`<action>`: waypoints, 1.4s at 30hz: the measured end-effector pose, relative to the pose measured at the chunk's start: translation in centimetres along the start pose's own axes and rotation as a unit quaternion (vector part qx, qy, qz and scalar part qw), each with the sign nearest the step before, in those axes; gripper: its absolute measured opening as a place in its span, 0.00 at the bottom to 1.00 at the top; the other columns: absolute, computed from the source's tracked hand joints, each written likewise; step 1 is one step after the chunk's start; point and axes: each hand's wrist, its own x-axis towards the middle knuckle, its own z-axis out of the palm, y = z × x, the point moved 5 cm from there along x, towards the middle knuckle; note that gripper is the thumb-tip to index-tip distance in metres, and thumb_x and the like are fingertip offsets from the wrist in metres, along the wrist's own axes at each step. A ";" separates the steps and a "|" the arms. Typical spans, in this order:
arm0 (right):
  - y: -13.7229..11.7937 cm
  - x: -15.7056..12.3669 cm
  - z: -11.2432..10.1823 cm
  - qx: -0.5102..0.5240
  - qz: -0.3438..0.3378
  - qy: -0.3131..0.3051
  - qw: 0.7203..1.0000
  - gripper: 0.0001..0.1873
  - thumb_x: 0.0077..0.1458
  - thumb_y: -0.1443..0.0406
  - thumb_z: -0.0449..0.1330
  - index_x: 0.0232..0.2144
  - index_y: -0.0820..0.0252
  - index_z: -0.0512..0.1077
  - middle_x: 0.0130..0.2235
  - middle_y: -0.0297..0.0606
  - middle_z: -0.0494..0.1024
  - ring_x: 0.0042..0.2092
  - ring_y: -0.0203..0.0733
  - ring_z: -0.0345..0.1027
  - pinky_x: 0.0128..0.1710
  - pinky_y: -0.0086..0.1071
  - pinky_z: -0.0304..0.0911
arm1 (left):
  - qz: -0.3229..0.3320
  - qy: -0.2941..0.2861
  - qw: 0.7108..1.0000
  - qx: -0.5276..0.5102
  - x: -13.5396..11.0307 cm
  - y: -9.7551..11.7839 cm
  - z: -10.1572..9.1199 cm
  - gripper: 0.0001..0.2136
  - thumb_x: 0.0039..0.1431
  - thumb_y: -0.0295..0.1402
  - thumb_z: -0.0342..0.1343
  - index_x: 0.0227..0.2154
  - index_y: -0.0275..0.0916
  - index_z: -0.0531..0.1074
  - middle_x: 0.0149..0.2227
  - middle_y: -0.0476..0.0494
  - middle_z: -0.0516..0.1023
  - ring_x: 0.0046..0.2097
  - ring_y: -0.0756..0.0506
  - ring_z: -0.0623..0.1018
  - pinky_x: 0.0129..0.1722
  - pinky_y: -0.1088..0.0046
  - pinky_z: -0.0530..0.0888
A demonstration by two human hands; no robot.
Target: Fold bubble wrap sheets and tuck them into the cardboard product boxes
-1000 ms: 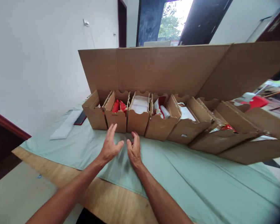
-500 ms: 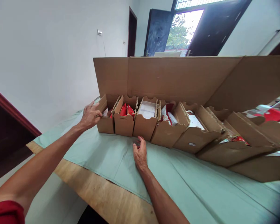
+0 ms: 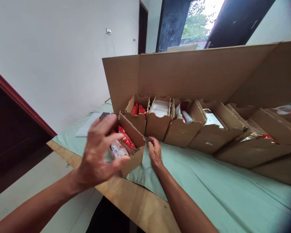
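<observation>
A cardboard bin (image 3: 133, 158) stands apart from the row, near the table's front edge. Inside it lie red packets (image 3: 126, 137) and a white printed packet (image 3: 118, 149). My left hand (image 3: 99, 152), slightly blurred, is raised over the bin's left side with thumb and fingers spread, holding nothing; it hides part of the bin. To the right of that bin, my right hand (image 3: 155, 151) rests on the green cloth (image 3: 184, 174), fingers loosely bent and nothing in them. It lies just in front of the bin with white packs (image 3: 160, 108).
More cardboard bins (image 3: 184, 136) with packets stand in a row to the right. Behind them rises a tall cardboard panel (image 3: 184, 71). A flat white item (image 3: 83, 124) lies at the left, and the bare wooden table edge (image 3: 135, 200) runs along the front.
The leftmost bin has come out of the row toward me. My left hand has left its rim and moved nearer, fingers now spread. My right hand stays on the cloth.
</observation>
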 end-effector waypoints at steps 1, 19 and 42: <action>-0.1 0.3 0.1 0.003 0.010 -0.006 1.000 0.16 0.64 0.56 0.61 0.46 0.61 0.75 0.53 0.44 0.76 0.56 0.50 0.70 0.59 0.52 0.63 | -0.045 0.038 0.998 -0.008 -0.1 -1.7 -1.2 0.20 0.59 0.39 0.65 0.54 0.47 0.73 0.71 0.47 0.62 0.71 0.34 0.62 0.72 0.49 0.54; -9.8 -13.7 -1.3 0.027 0.087 -0.080 0.993 0.34 0.65 0.45 0.55 0.67 0.50 0.63 0.70 0.40 0.65 0.71 0.54 0.56 0.69 0.52 0.56 | -0.539 0.034 0.767 -0.346 -10.2 -17.3 6.9 0.36 0.57 0.65 0.49 0.59 0.44 0.72 0.62 0.40 0.76 0.66 0.33 0.70 0.59 0.53 0.72; -3.3 -5.6 -17.8 -0.101 0.066 0.111 0.986 0.23 0.45 0.46 0.62 0.35 0.57 0.78 0.39 0.43 0.83 0.44 0.54 0.73 0.46 0.43 0.67 | -0.445 -0.055 0.875 -0.183 -10.0 -15.2 12.7 0.31 0.55 0.43 0.62 0.61 0.39 0.67 0.65 0.31 0.70 0.67 0.32 0.69 0.65 0.48 0.65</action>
